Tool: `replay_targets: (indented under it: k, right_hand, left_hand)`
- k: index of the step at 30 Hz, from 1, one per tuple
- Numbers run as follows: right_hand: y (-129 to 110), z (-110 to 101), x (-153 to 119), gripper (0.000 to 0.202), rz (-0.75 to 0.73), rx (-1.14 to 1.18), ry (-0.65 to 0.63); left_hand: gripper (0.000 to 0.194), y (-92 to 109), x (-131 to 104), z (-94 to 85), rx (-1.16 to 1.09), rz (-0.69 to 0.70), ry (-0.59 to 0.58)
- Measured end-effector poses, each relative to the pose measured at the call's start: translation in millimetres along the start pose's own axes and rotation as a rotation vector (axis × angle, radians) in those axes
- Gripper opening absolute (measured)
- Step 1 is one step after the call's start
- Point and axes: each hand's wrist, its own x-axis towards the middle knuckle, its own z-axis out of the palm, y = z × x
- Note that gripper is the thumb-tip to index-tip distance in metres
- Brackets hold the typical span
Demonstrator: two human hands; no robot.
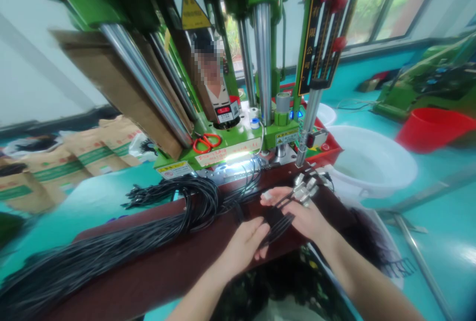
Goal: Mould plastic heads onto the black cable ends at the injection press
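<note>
In front of my body, a short bundle of black cables (279,229) runs between my hands. My left hand (243,244) closes around its left end, the thumb on top. Under its other end lies my right hand (307,218), fingers curled round the cables. Silver metal connectors (305,189) stick up in a cluster just beyond my right fingers. To the left, a long heap of black cables (148,236) stretches over the dark red bench (130,271), looped over near the machine. Parts of the fingers are hidden by the cables.
A green press machine (238,137) with steel columns stands behind the bench. Orange-handled scissors (207,143) rest on its base. A white tub (375,157) and a red basket (433,130) are at the right. Brown paper sacks (89,150) line the left.
</note>
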Motion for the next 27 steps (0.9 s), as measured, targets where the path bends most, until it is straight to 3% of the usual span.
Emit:
replay_targets:
  k: [3,7,11,16,21,24,27]
  right_hand:
    - [-2.2,-2.1,0.7,0.03,0.016,0.011,-0.093]
    - [-9.3,-1.2,2.9,0.029,0.01,-0.014,-0.016]
    - [-10.5,-6.4,1.9,0.03,-0.031,-0.101,0.04]
    - [-12.6,-8.0,0.1,0.012,-0.022,-0.342,0.21]
    - [-20.8,-20.9,-5.2,0.02,0.002,-0.488,0.391]
    - [-25.3,-42.6,-14.4,0.037,0.287,-0.721,0.352]
    - [-34.9,-57.5,-27.0,0.052,0.631,-1.008,0.141]
  left_hand:
    - [0.041,2.6,-0.8,-1.6,0.021,0.03,0.05]
    - [0.034,4.1,5.0,-4.8,-0.079,-0.011,0.023]
    - [0.031,6.4,12.2,-8.0,-0.174,-0.006,0.074]
    - [0.026,14.2,20.5,-9.4,-0.228,0.05,0.182]
    - [0.029,24.0,25.2,-14.9,-0.314,0.154,0.277]
    - [0.027,30.2,29.1,-20.9,-0.443,0.174,0.312]
    - [0.026,34.1,36.1,-25.0,-0.517,0.161,0.266]
